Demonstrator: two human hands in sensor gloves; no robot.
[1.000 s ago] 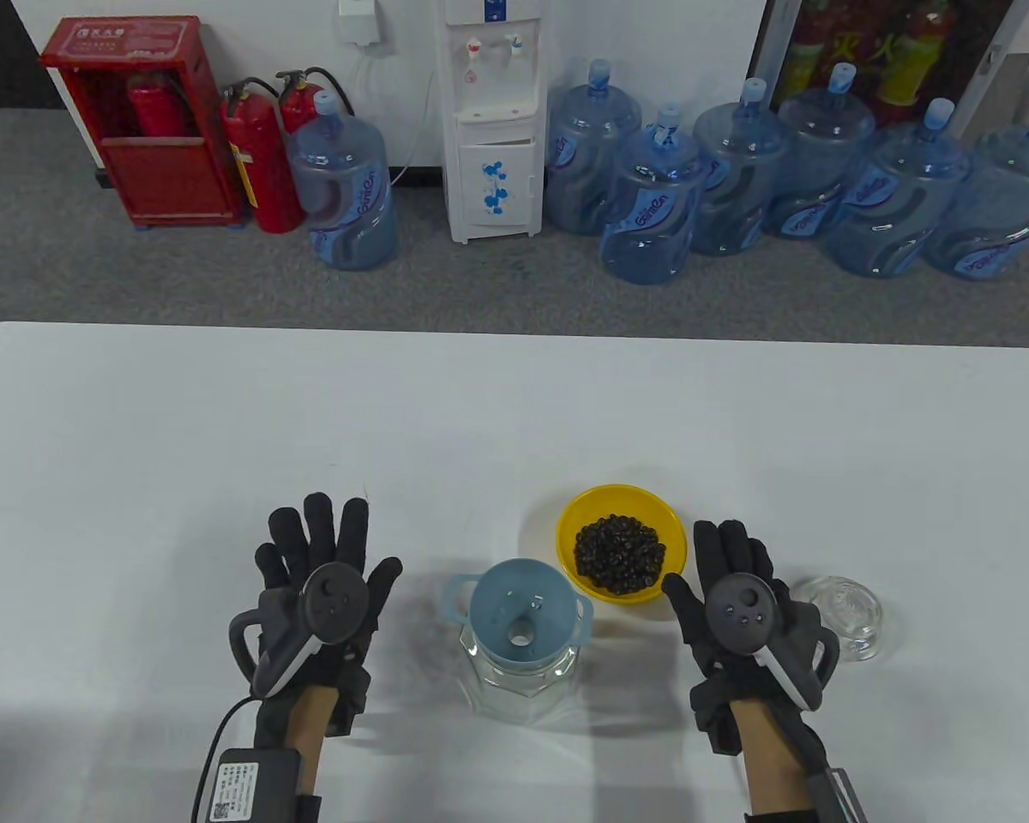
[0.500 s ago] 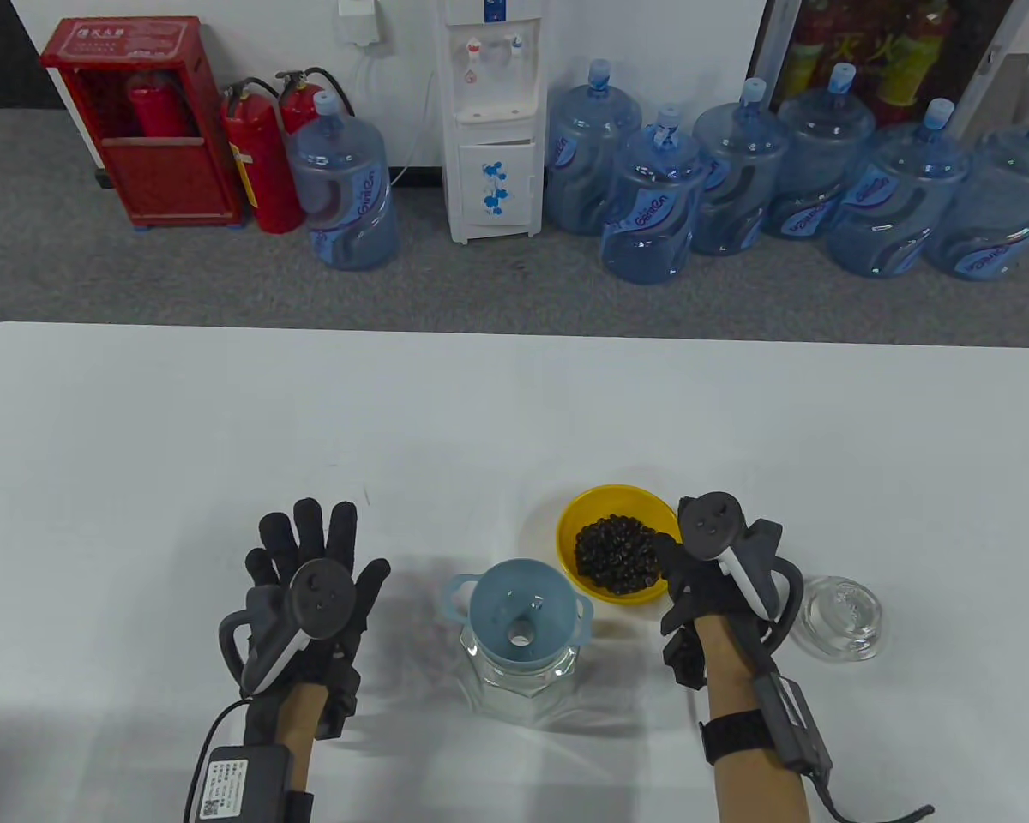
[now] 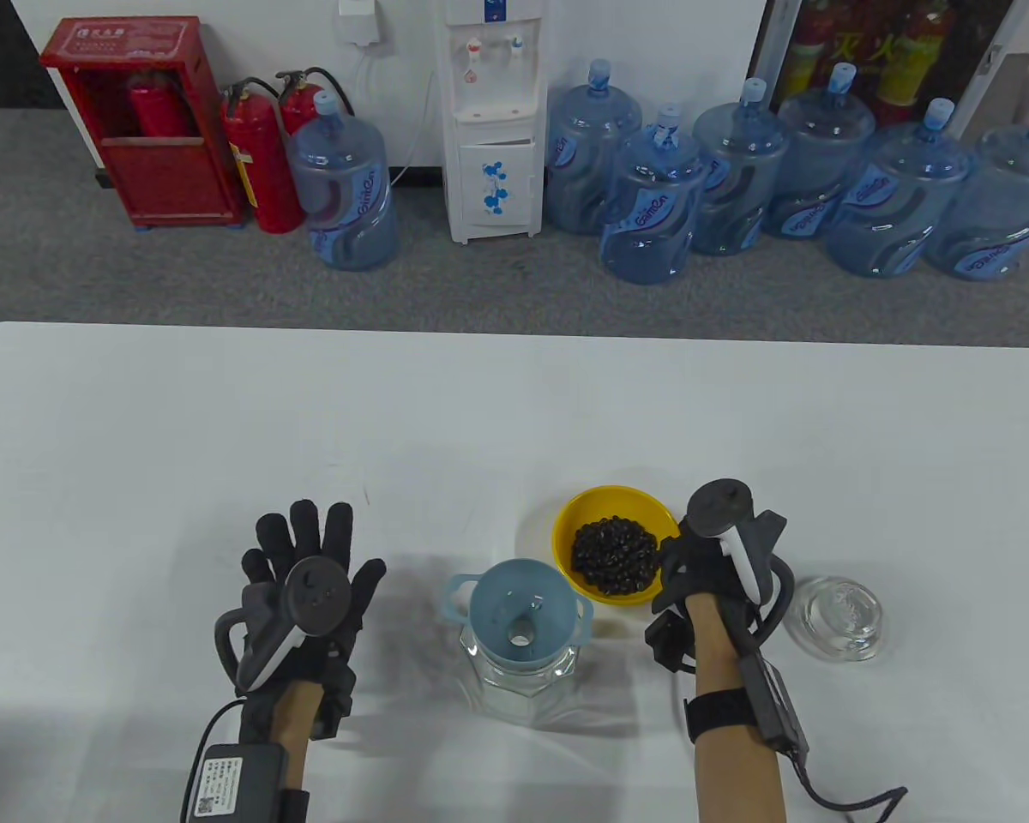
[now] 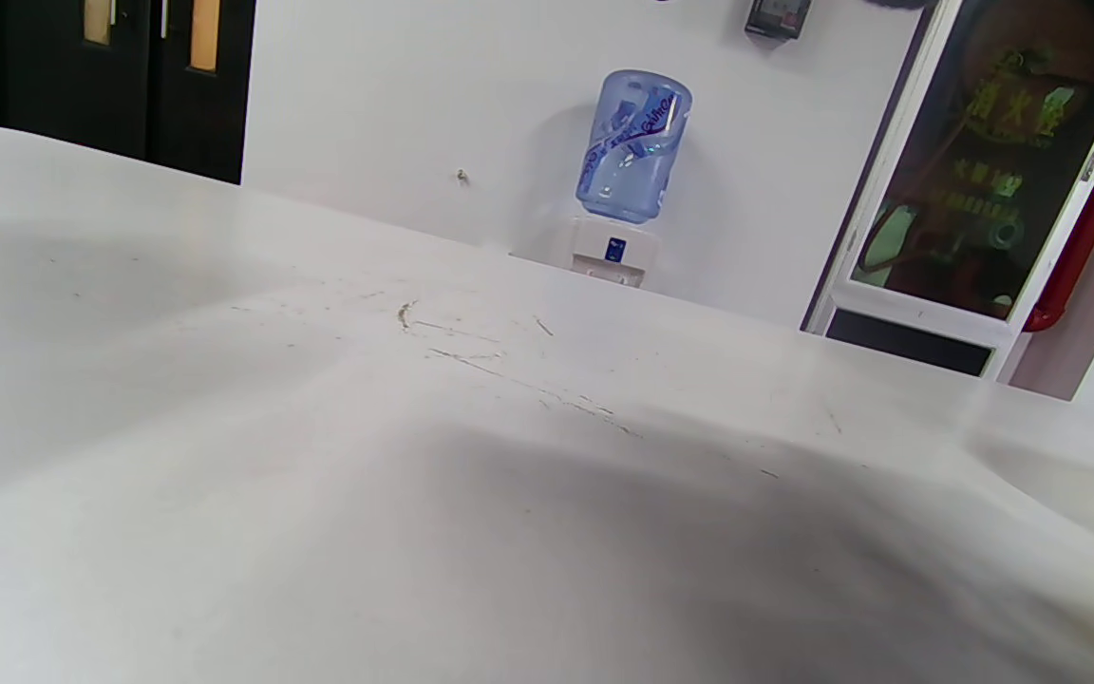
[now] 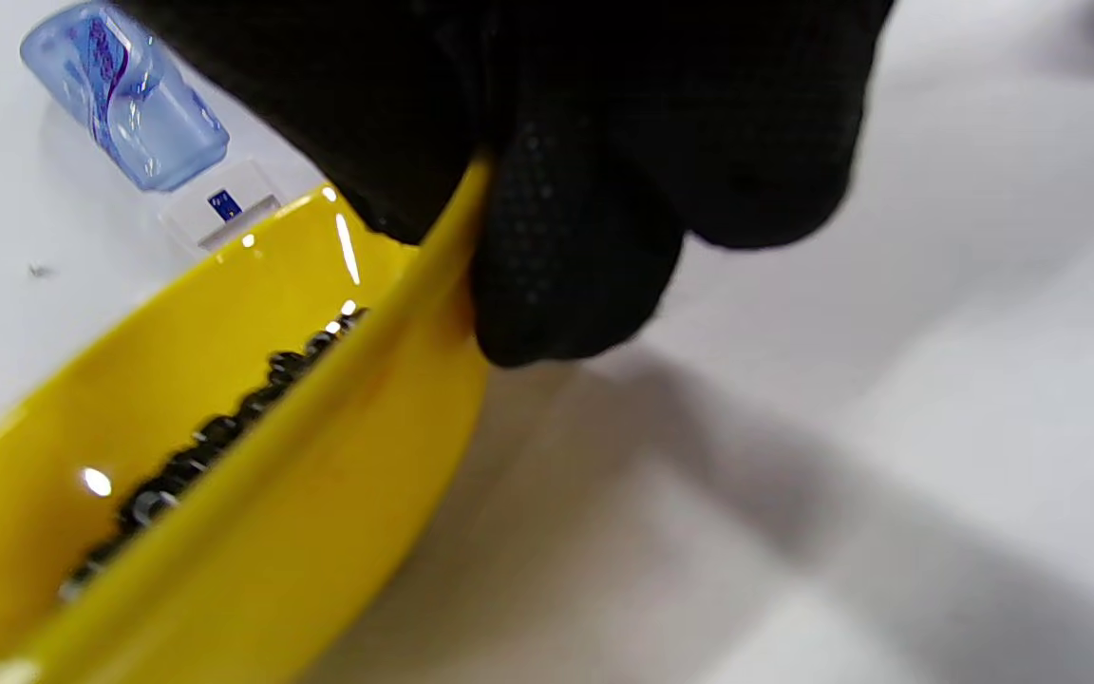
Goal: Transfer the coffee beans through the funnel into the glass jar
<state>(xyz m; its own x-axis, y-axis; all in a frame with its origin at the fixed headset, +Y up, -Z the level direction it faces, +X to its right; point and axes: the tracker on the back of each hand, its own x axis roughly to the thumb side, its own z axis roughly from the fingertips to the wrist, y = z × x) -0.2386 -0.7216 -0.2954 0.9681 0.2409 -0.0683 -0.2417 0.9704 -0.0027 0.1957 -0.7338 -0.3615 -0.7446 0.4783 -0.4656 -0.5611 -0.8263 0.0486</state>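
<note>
A yellow bowl [image 3: 598,511] of dark coffee beans [image 3: 615,555] sits on the white table [image 3: 514,411]. My right hand [image 3: 677,566] grips its right rim; in the right wrist view the gloved fingers [image 5: 575,237] pinch the rim of the bowl [image 5: 253,484], thumb inside, and the bowl looks tilted. A blue funnel [image 3: 523,610] sits in the mouth of a clear glass jar [image 3: 519,681] just left of the bowl. My left hand [image 3: 309,557] lies flat and empty on the table, fingers spread, left of the jar.
A clear glass lid [image 3: 833,617] lies on the table right of my right hand. Water bottles [image 3: 652,206], a dispenser [image 3: 493,120] and fire extinguishers [image 3: 257,163] stand on the floor beyond the table's far edge.
My right hand turned from flat on the table to the bowl's right rim and took hold of it. The bowl has shifted slightly left. The left hand drifted a little left.
</note>
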